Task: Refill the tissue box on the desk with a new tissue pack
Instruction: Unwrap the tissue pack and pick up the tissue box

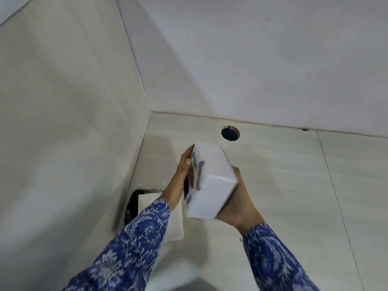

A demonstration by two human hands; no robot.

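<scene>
Tissue pack (211, 181) held up over the desk (294, 185), toward its back-left corner, tissue box (159, 217) below by the left edge.

Best kept level and squared to the box before lowering. Left hand (180, 179) flat against the printed side, right hand (239, 204) cupped beneath; both clasping the pack.

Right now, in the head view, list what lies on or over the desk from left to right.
White item lying at the desk's left wall → left hand → white tissue pack held between both hands → right hand. The round cable hole sits farther back, above the pack.
</scene>
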